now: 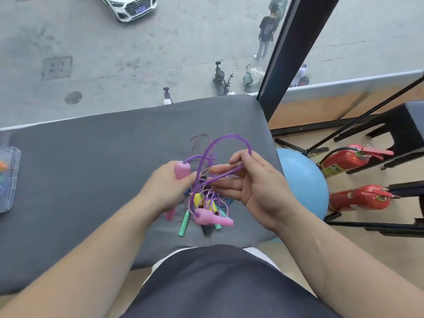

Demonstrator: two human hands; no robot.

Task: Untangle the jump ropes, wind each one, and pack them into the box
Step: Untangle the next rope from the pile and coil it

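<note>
Left hand [167, 187] grip clamped on a pink handle [182, 170] at frame centre. Right hand [250, 184] fingers half-curled, purple cord [229, 140] hooked over the index finger and more strands pinched against the thumb, loop arching up above both hands. Rest of the tangle [204, 207] hangs and lies just below the hands on the grey surface [91, 161]: second pink handle, green handles, yellow and dark bits, thin pink cord all knotted in. Clear box [9, 177] at the left edge, well apart from the pile.

Judgement: early stage, nothing wound or packed.

Risks:
- pulling the purple loop upward likely cinches the knot around the other cords
- lifting drags the whole bundle toward the near edge and it could slide off
- thin pink cord may snag on the handles
</note>
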